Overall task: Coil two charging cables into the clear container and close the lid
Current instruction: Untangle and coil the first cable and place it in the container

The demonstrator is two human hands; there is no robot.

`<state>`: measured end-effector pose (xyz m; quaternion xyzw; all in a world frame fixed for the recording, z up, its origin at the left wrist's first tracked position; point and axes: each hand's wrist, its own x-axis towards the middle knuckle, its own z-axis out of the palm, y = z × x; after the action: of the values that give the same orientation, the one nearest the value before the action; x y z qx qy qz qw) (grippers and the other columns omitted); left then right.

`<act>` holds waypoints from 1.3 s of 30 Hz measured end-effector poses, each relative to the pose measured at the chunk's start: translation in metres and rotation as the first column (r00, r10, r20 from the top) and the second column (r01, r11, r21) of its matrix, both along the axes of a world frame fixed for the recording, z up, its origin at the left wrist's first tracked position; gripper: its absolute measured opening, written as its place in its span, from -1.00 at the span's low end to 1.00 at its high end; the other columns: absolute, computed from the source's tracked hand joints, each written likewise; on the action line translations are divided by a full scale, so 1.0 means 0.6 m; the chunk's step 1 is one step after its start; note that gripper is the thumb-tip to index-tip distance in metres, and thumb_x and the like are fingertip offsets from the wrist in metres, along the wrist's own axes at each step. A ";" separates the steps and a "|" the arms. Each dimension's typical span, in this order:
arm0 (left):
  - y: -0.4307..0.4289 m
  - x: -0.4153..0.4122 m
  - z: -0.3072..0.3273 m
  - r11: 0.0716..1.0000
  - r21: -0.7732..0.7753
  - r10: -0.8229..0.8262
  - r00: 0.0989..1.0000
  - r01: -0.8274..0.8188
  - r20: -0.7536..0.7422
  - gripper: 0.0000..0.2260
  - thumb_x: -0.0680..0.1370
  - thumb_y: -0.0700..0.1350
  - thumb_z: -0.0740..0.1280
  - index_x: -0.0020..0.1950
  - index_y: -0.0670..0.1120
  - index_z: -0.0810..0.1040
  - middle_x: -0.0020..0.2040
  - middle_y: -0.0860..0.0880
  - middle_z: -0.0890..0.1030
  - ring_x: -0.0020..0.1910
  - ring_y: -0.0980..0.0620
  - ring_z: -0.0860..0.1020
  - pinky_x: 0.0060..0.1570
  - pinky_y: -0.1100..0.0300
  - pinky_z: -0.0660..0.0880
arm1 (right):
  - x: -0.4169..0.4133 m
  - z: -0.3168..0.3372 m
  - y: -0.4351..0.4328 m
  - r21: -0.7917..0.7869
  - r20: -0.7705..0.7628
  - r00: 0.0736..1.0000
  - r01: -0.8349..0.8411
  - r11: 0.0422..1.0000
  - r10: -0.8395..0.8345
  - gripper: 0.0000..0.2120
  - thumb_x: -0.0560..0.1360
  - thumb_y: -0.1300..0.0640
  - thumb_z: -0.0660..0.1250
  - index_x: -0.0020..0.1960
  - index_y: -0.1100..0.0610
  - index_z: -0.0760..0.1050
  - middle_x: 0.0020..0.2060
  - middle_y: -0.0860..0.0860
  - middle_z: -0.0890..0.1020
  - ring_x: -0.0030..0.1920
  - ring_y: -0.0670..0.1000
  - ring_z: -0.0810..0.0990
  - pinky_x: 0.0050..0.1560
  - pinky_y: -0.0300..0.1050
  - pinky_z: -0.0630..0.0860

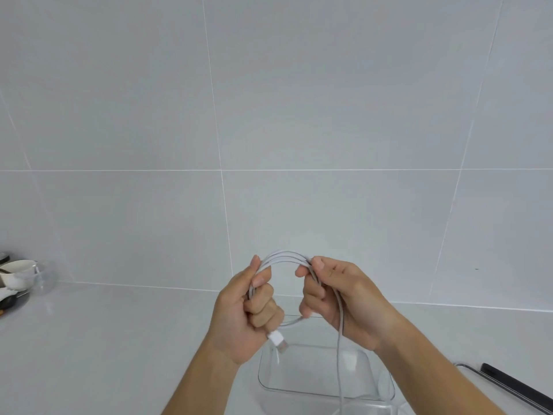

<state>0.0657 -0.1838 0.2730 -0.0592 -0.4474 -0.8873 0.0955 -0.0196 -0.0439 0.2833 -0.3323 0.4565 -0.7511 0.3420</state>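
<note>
A white charging cable [284, 256] is looped into several turns between my two hands, held up above the counter. My left hand [245, 313] grips the left side of the coil, and a white plug [276, 339] sticks out below its fingers. My right hand [338, 298] pinches the coil's right side, and a loose strand [340, 363] hangs from it down toward the clear container [269, 381]. The container stands open on the counter directly beneath my hands. I cannot make out a second cable or the lid with certainty.
White cups and a clear glass [21, 275] stand at the far left against the tiled wall. A dark flat object with a thin metal frame [514, 386] lies at the lower right. The pale counter [119, 339] stretches left of the container.
</note>
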 end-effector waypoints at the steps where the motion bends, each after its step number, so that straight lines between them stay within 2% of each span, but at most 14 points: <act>1: 0.004 -0.003 -0.005 1.000 0.015 -0.024 1.000 0.024 -0.013 -0.59 0.14 0.09 0.60 -0.50 -0.05 0.40 -0.59 0.05 0.02 -0.62 0.04 -0.03 -0.58 0.32 0.09 | -0.001 0.001 -0.002 -0.018 0.059 0.998 0.011 1.000 -0.010 -0.79 0.49 0.12 0.25 -0.19 0.26 0.51 -0.53 -0.02 0.29 -0.58 -0.07 0.25 -0.49 -0.21 0.35; 3: 0.006 -0.006 -0.016 0.995 -0.009 -0.104 0.994 0.104 -0.031 -0.64 0.26 0.08 0.54 -0.45 -0.07 0.42 -0.60 0.05 0.07 -0.61 0.05 0.03 -0.53 0.28 0.25 | -0.008 0.004 -0.001 -0.015 0.070 0.997 0.040 0.999 -0.039 -0.81 0.45 0.12 0.27 -0.24 0.24 0.51 -0.54 -0.07 0.17 -0.58 -0.11 0.12 -0.55 -0.26 0.15; 5: -0.001 -0.004 -0.020 0.972 -0.086 -0.224 0.974 0.220 -0.045 -0.70 0.40 0.09 0.42 -0.37 -0.10 0.49 -0.62 0.07 0.20 -0.62 0.08 0.17 -0.37 0.19 0.42 | -0.016 0.006 0.005 0.020 -0.005 0.998 0.055 0.998 -0.055 -0.81 0.46 0.14 0.32 -0.26 0.23 0.51 -0.54 -0.08 0.13 -0.58 -0.12 0.08 -0.56 -0.27 0.11; 8: -0.014 -0.002 -0.008 0.919 -0.208 -0.320 0.941 0.336 0.107 -0.55 0.51 0.18 0.16 -0.26 -0.17 0.57 -0.60 0.01 0.40 -0.60 0.06 0.38 -0.23 0.10 0.51 | -0.022 0.010 0.017 0.149 -0.193 0.981 0.028 0.989 0.001 -0.81 0.44 0.12 0.30 -0.29 0.20 0.52 -0.56 -0.08 0.14 -0.56 -0.10 0.06 -0.53 -0.28 0.08; 12: -0.011 -0.003 0.012 0.860 -0.390 -0.218 0.929 0.328 0.300 -0.53 0.48 0.20 0.11 -0.31 -0.14 0.55 -0.60 0.02 0.36 -0.61 0.07 0.30 -0.39 0.18 0.42 | -0.021 0.019 0.020 0.306 -0.414 0.900 -0.005 0.952 0.138 -0.80 0.47 0.11 0.27 -0.27 0.17 0.52 -0.57 -0.11 0.21 -0.54 -0.08 0.11 -0.50 -0.26 0.14; 17: 0.006 -0.006 0.025 0.886 -0.419 -0.069 0.951 0.198 0.302 -0.67 0.50 0.06 0.24 -0.41 -0.05 0.37 -0.58 0.10 0.15 -0.63 0.17 0.09 -0.57 0.33 0.12 | -0.031 0.012 0.015 0.303 -0.541 0.841 0.156 0.940 0.035 -0.72 0.56 0.14 0.25 -0.07 0.38 0.55 -0.48 -0.07 0.40 -0.43 -0.03 0.39 -0.30 -0.24 0.42; 20: 0.009 -0.008 0.030 0.940 -0.339 0.040 0.971 0.044 0.236 -0.70 0.44 0.06 0.19 -0.47 -0.02 0.33 -0.60 0.11 0.13 -0.65 0.19 0.04 -0.55 0.34 0.01 | -0.043 0.006 0.017 0.243 -0.495 0.865 0.232 0.942 -0.085 -0.80 0.51 0.17 0.29 -0.07 0.32 0.56 -0.36 0.01 0.54 -0.32 0.02 0.57 -0.20 -0.17 0.53; 22: -0.003 -0.008 0.041 0.968 -0.244 0.097 0.976 -0.048 0.193 -0.69 0.43 0.04 0.18 -0.50 -0.01 0.32 -0.62 0.13 0.11 -0.61 0.14 -0.04 -0.54 0.34 -0.04 | -0.055 0.006 0.026 0.255 -0.433 0.893 0.255 0.933 -0.126 -0.88 0.49 0.21 0.33 -0.09 0.27 0.57 -0.37 0.04 0.56 -0.36 0.05 0.59 -0.29 -0.13 0.55; 26: -0.053 -0.002 0.069 0.975 -0.131 0.195 0.974 -0.181 0.111 -0.70 0.38 0.05 0.26 -0.52 0.00 0.33 -0.50 0.08 -0.03 -0.56 0.08 -0.07 -0.59 0.32 -0.05 | -0.086 0.013 0.063 0.309 -0.267 0.960 0.172 0.935 -0.088 -0.83 0.36 0.18 0.43 -0.14 0.26 0.55 -0.53 0.04 0.34 -0.62 -0.07 0.19 -0.58 -0.29 0.20; 28: -0.077 0.003 0.073 0.976 -0.099 0.199 0.978 -0.192 0.063 -0.72 0.25 0.04 0.42 -0.50 0.00 0.35 -0.50 0.08 -0.01 -0.57 0.08 -0.06 -0.62 0.31 -0.02 | -0.107 0.018 0.084 0.237 -0.158 0.983 0.126 0.963 -0.090 -0.65 0.21 0.05 0.56 -0.15 0.24 0.56 -0.54 0.00 0.27 -0.60 -0.11 0.11 -0.60 -0.35 0.11; 30: -0.092 0.008 0.074 0.979 -0.070 0.194 0.981 -0.192 0.019 -0.67 0.16 0.03 0.54 -0.48 0.00 0.37 -0.51 0.08 0.01 -0.58 0.08 -0.04 -0.61 0.28 -0.01 | -0.127 0.024 0.099 0.163 -0.147 0.973 0.202 0.966 -0.178 -0.52 0.08 -0.05 0.62 -0.18 0.23 0.58 -0.54 -0.04 0.25 -0.58 -0.11 0.11 -0.61 -0.34 0.08; 32: -0.096 0.008 0.077 0.975 -0.055 0.216 0.976 -0.216 -0.006 -0.68 0.16 0.02 0.53 -0.49 0.00 0.37 -0.51 0.09 0.00 -0.58 0.08 -0.05 -0.60 0.27 -0.03 | -0.144 0.029 0.107 0.168 -0.279 0.909 0.363 0.917 -0.309 -0.63 0.18 -0.06 0.57 -0.25 0.22 0.58 -0.55 -0.06 0.25 -0.53 -0.07 0.12 -0.58 -0.31 0.09; 34: -0.090 0.002 0.081 0.970 -0.025 0.243 0.970 -0.244 -0.032 -0.74 0.20 0.01 0.43 -0.52 0.00 0.36 -0.51 0.07 -0.02 -0.57 0.08 -0.06 -0.59 0.27 -0.06 | -0.158 0.034 0.104 0.165 -0.440 0.798 0.522 0.837 -0.411 -0.83 0.38 0.13 0.43 -0.32 0.21 0.58 -0.56 -0.06 0.28 -0.51 -0.03 0.14 -0.53 -0.28 0.12; 39: -0.059 -0.018 0.079 0.990 -0.003 0.143 0.984 -0.144 -0.102 -0.70 0.21 0.02 0.50 -0.50 0.00 0.38 -0.53 0.08 0.00 -0.59 0.07 -0.04 -0.60 0.28 -0.03 | -0.186 0.022 0.087 0.072 -0.616 0.578 0.718 0.693 -0.535 -0.82 0.46 0.24 0.38 -0.32 0.23 0.56 -0.60 -0.11 0.33 -0.58 -0.15 0.20 -0.55 -0.36 0.14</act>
<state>0.0548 -0.2194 0.3207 -0.0725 -0.4497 -0.8715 0.1816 -0.1313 0.0084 0.2965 -0.2882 0.7355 -0.6113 -0.0486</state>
